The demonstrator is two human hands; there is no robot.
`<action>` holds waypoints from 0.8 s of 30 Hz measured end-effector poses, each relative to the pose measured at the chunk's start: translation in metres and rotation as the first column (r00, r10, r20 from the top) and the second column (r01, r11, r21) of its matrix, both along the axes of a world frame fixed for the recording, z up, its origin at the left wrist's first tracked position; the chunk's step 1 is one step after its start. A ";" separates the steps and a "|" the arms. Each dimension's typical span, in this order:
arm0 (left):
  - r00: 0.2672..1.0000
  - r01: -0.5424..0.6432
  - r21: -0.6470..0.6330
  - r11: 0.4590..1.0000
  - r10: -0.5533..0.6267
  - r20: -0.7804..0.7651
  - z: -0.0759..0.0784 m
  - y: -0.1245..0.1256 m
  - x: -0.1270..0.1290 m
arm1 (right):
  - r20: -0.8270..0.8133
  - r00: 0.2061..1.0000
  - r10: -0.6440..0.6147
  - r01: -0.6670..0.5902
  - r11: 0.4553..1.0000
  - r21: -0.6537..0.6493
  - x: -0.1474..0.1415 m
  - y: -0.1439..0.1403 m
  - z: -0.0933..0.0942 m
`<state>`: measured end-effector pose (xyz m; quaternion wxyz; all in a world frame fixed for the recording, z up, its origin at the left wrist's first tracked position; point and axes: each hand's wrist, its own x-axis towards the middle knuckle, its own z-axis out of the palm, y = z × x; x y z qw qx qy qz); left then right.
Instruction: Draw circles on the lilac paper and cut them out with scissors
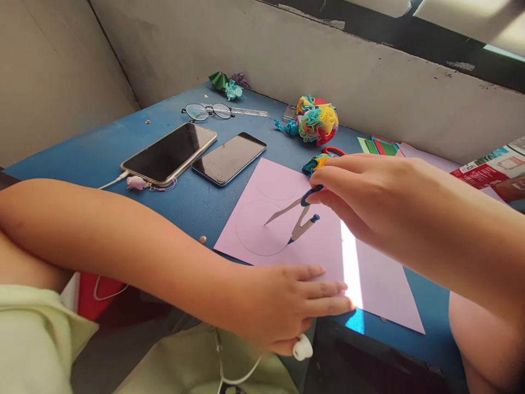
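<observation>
Fingers of the right hand [369,197], reaching in from the right of the frame, pinch the blue top of a metal drawing compass with blue fittings [297,213]; the compass stands tilted near the centre of the frame, its two legs spread, both tips down on a pale pink sheet of paper [320,241]. One leg ends inside a faint drawn circle, the other sits on that circle's line, and a second faint circle shows just above it on the sheet. The left hand [291,306] lies at the lower centre, fingers stretched out flat and relaxed, pressing the near edge of the pink sheet against the blue tabletop [135,137]; a white earbud with its cable [302,348] hangs just under the palm. A bright strip of sunlight crosses the sheet beside the left fingertips. Towards the upper left of the frame two dark smartphones lie side by side, the larger one [170,153] with a white cable, the smaller one [229,158] touching the pink sheet's corner. Behind them rest round wire-framed spectacles [207,111]. A multicoloured ball of curled paper [318,121] sits at the upper centre near the wall, and a stack of green and red paper sheets [377,146] lies to its right
</observation>
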<state>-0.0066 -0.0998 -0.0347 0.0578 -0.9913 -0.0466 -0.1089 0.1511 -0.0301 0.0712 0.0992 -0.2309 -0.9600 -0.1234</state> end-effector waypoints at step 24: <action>1.000 -0.018 0.035 0.999 0.018 0.002 -0.001 -0.003 -0.001 | -0.025 0.998 -0.054 0.053 0.997 -0.052 -0.006 -0.006 0.000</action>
